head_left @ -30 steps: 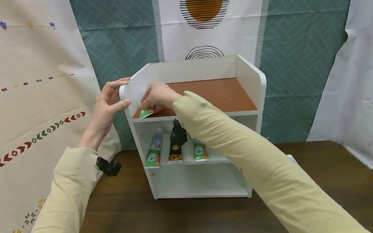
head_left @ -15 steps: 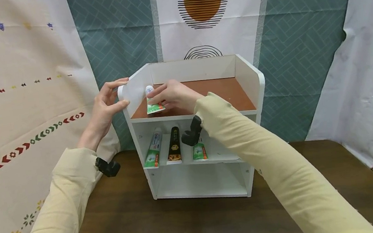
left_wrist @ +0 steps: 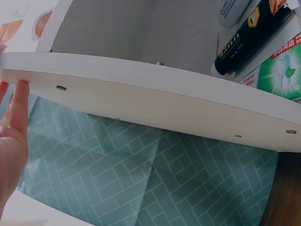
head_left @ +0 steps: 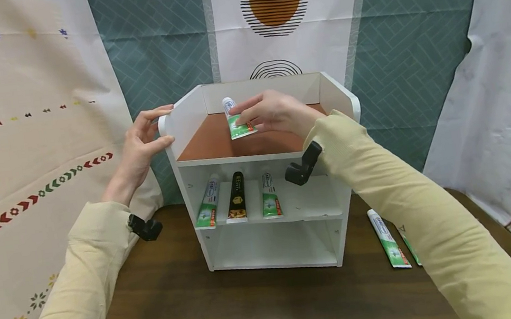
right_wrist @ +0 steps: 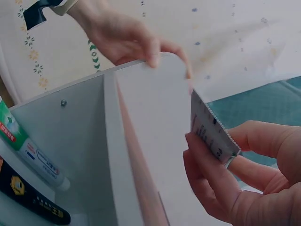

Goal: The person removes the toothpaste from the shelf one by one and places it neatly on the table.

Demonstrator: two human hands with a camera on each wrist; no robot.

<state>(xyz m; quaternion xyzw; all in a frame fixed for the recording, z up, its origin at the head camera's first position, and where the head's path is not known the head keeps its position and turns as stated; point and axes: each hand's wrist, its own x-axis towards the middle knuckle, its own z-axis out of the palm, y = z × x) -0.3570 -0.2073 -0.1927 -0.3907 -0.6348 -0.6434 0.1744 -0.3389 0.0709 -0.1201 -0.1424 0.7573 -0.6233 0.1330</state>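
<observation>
My right hand [head_left: 281,114] pinches a green-and-white toothpaste tube [head_left: 239,126] above the brown top of a small white shelf unit [head_left: 272,253]. In the right wrist view its crimped end [right_wrist: 216,136] sits between thumb and fingers. My left hand [head_left: 134,152] holds the front edge of the unit's left side panel [left_wrist: 141,89], thumb and fingers apart. On the middle shelf lie a green-and-white toothpaste tube [head_left: 208,202], a black tube [head_left: 236,199] and another green-and-white tube [head_left: 270,198], left to right.
A toothpaste tube [head_left: 386,239] lies on the dark wooden table [head_left: 255,314] to the right of the unit. Another tube [head_left: 410,247] beside it is partly hidden by my right sleeve [head_left: 415,214]. Patterned cloths [head_left: 157,60] hang behind and at both sides.
My right hand has lifted the toothpaste tube from the left of the top surface and moved it right. Tubes on the table have come into view. The left hand keeps its place.
</observation>
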